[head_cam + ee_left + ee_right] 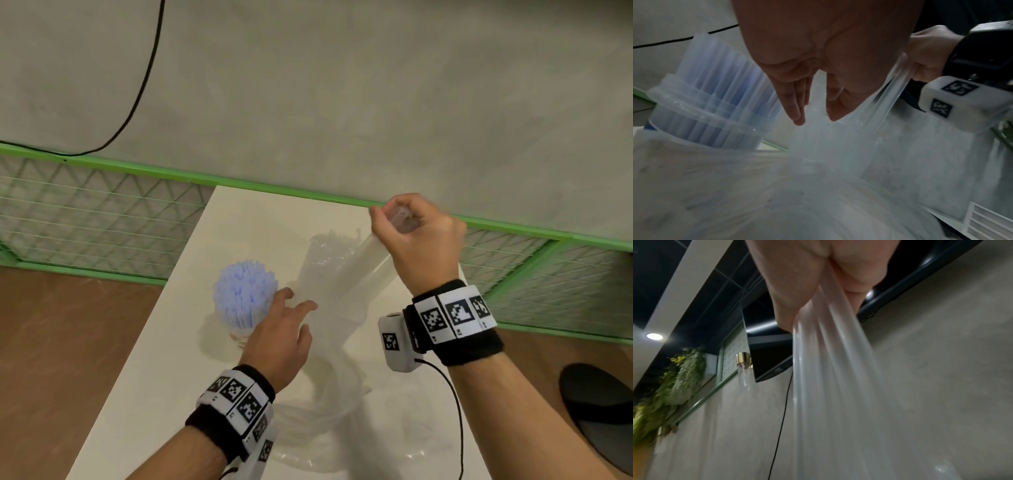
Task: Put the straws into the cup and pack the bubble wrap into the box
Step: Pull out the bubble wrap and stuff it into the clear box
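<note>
A clear cup (239, 334) (701, 120) packed with pale blue straws (245, 289) (725, 78) stands upright on the white table (164, 370). A long strip of clear bubble wrap (363, 270) (828, 386) stretches from the table up to my right hand (411, 236) (807, 280), which grips its upper end in a fist. My left hand (284, 329) (812, 91) reaches forward with straight fingers touching the wrap lower down, beside the cup. More wrap (342, 411) (756, 186) lies bunched on the table below. A clear box (838, 146) shows dimly behind the wrap.
A green wire fence (102, 212) runs along the table's far edge, against a grey wall with a black cable (144, 78). A dark seat (599, 411) sits at the right. Brown floor (51, 342) lies left of the table.
</note>
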Demonstrator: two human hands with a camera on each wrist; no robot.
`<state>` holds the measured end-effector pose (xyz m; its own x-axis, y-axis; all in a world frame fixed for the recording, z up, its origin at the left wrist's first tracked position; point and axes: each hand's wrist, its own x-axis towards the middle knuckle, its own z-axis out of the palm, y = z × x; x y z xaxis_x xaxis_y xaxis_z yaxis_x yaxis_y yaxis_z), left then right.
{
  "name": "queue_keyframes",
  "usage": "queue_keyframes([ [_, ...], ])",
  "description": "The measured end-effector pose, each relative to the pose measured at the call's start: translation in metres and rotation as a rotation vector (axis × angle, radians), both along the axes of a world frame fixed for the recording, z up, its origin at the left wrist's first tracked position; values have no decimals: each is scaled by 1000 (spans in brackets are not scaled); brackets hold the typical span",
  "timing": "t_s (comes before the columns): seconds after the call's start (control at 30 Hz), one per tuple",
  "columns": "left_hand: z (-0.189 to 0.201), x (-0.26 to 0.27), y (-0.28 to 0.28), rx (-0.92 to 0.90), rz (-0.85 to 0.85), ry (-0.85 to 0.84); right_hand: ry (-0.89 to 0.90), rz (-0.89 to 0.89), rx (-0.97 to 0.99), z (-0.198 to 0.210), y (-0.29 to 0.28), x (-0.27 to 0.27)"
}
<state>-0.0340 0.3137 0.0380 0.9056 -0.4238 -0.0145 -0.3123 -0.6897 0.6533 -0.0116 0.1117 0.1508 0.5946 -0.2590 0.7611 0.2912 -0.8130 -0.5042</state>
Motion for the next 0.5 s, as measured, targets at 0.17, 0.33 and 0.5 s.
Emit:
queue_keyframes([
  [0.17,-3,-6,0,11,-39,-105,169,144,-290,-14,7,6],
  [0.33,-3,4,1,43,-112,-286,286,168,-472,-65,2,0],
  [0.5,12,23,-2,33,-214,-272,305,187,-558,-93,-5,-13],
])
